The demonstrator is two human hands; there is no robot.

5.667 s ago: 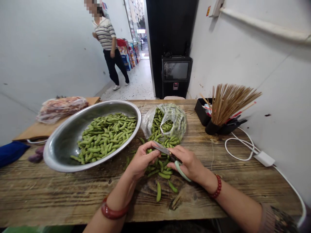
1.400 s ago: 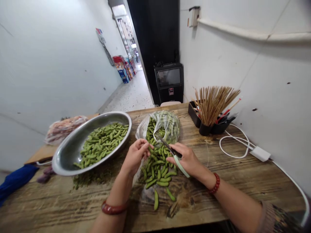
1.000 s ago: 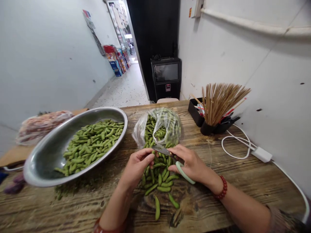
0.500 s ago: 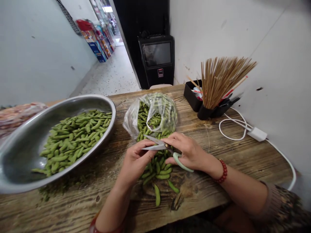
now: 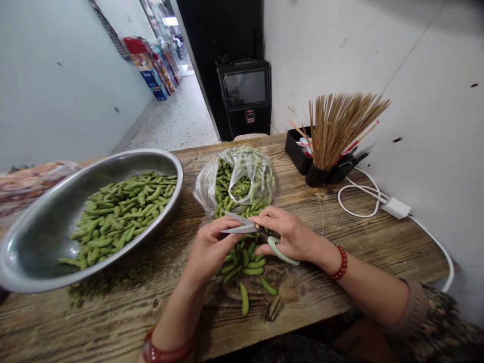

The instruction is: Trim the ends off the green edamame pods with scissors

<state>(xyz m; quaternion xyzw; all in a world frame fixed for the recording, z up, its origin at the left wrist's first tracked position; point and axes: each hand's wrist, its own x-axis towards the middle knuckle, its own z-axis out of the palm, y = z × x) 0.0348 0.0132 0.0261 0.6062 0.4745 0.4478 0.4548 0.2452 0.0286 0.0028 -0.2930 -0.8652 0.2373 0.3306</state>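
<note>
My right hand grips a pair of scissors with pale green handles. Their blades are spread apart and point left, to the fingertips of my left hand. That hand is closed in a pinch beside the lower blade; what sits between its fingers is hidden. Under and behind both hands lies a pile of green edamame pods, spilling from a clear plastic bag. Two loose pods rest nearer the table edge. At left, a large metal bowl contains many more pods.
Small green trimmings lie below the bowl on the wooden table. A black holder with wooden skewers stands at the back right, beside a white cable with an adapter. Another bag is behind the bowl.
The view has shifted slightly, so the bowl sits a little farther right and the skewers a little farther left. Both hands and the spread scissors keep nearly the same pose.
</note>
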